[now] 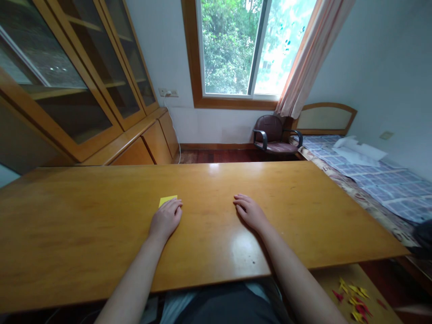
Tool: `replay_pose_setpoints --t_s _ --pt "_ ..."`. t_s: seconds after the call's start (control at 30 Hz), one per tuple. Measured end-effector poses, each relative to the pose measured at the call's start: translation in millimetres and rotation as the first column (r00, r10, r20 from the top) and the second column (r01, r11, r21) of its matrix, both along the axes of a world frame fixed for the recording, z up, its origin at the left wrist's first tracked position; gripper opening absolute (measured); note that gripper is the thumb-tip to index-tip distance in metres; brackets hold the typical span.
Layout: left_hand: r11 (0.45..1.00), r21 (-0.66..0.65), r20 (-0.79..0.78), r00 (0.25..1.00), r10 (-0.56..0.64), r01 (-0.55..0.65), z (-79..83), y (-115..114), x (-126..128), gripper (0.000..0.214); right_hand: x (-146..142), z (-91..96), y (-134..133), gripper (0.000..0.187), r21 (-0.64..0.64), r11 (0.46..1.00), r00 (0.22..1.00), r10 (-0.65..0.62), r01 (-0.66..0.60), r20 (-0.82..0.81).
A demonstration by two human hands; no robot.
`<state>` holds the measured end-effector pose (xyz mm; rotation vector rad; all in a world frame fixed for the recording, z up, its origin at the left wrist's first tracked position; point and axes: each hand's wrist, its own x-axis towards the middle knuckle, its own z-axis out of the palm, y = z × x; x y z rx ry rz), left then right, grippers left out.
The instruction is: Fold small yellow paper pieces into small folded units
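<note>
A small piece of yellow paper (166, 199) lies flat on the wooden table (209, 243), left of the middle. My left hand (168, 217) rests palm down over its near edge, fingers stretched loosely together, so only the far part of the paper shows. To the right, my right hand (249, 210) lies on the bare tabletop with its fingers extended and slightly bent. Nothing shows in it, and it is well apart from the paper.
Below the table's right front corner, several red and yellow folded paper pieces (357, 299) lie on a lower wooden surface (329, 281). Beyond the table stand an office chair (272, 135) and a bed (364, 168). A glass-fronted cabinet (114, 121) lines the left.
</note>
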<state>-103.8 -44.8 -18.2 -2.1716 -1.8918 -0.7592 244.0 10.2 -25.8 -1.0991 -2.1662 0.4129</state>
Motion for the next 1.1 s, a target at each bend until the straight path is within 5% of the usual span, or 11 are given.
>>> replay_pose_setpoints --t_s 1.1 --pt "0.998 -0.034 -0.068 0.997 0.044 -0.046 2.4 -0.8 3.7 0.028 0.7 0.7 -0.2 0.026 -0.004 1.000 1.000 0.005 -0.005 0.012"
